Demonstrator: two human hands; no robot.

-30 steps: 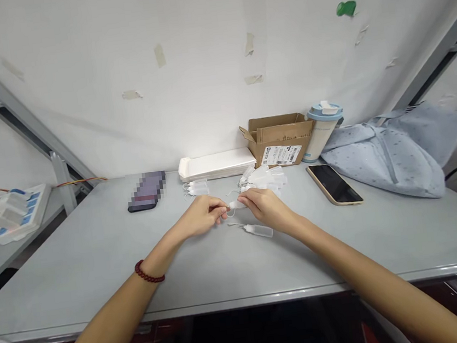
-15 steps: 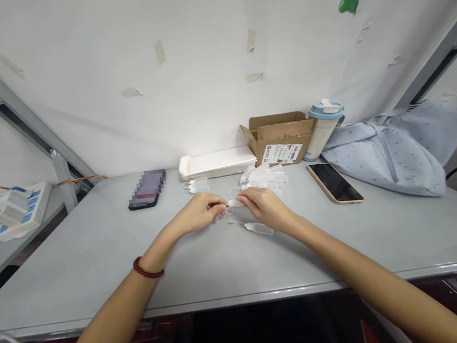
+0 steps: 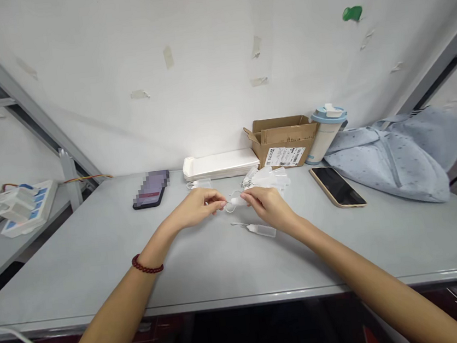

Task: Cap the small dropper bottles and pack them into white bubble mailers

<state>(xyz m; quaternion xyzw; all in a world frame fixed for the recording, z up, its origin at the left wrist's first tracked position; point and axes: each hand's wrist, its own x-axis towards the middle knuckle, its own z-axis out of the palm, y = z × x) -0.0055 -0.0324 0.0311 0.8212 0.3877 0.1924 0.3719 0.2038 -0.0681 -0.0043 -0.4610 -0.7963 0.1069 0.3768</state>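
Above the middle of the table [image 3: 207, 273], my right hand [image 3: 271, 205] pinches a small translucent dropper bottle [image 3: 238, 201] by its body, the tip pointing left. Thumb and fingertips of my left hand [image 3: 201, 205] are closed at the thin tip end of that bottle; the exact part between them is too small to make out. A thin white loop hangs from the bottle's neck. Just below my right hand lies another dropper bottle [image 3: 262, 230], with a thin tip and a strap to the left. Behind my hands is a pile of similar bottles [image 3: 268, 177]; several more [image 3: 202, 184] lie further left.
Along the wall stand a stack of white flat boxes [image 3: 223, 164], an open cardboard box [image 3: 283, 143] and a cup with blue lid [image 3: 323, 136]. A phone [image 3: 340, 187] and blue fabric bag [image 3: 388, 161] lie right. Another phone [image 3: 151, 189] and a power strip [image 3: 32, 210] are left.
The view has shifted slightly. My left fingertips have moved a little away from the bottle's neck, toward the end of its tip. My right hand still holds the bottle.
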